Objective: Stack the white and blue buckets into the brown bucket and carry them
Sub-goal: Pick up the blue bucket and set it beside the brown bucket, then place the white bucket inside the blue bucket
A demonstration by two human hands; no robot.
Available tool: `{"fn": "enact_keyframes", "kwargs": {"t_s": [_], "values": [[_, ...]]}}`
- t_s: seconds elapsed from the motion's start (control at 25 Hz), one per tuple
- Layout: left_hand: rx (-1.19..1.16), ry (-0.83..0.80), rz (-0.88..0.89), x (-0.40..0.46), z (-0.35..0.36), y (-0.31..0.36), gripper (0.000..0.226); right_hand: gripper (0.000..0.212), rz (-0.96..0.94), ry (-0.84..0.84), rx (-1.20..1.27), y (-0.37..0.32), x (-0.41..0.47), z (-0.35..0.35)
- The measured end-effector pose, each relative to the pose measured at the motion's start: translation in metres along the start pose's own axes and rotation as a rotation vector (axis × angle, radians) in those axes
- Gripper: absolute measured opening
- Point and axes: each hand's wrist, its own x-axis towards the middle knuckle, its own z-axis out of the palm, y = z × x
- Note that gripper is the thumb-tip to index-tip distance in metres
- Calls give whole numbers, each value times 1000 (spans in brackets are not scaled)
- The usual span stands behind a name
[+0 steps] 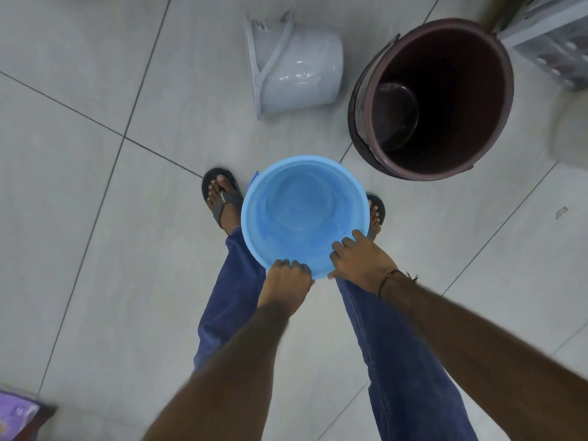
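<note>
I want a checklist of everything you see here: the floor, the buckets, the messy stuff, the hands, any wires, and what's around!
Surface: grey tiled floor, a small dark mark at right.
Job's things: blue bucket upright and empty, held between the feet; white bucket lying on its side; brown bucket upright, nothing stacked in it yet.
Clutter: purple item at bottom left corner.
Hands: left hand and right hand both grip the blue bucket's near rim.
Cables: nothing seen.
Surroundings: grey crate-like thing at top right; pale blurred object at right edge.
</note>
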Motion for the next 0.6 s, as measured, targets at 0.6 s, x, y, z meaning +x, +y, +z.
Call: {"fn": "enact_keyframes", "kwargs": {"t_s": [0.6], "values": [[-839,504,-579,62,-166,-162,27,45,161,304,-84,132,94,-227]]}}
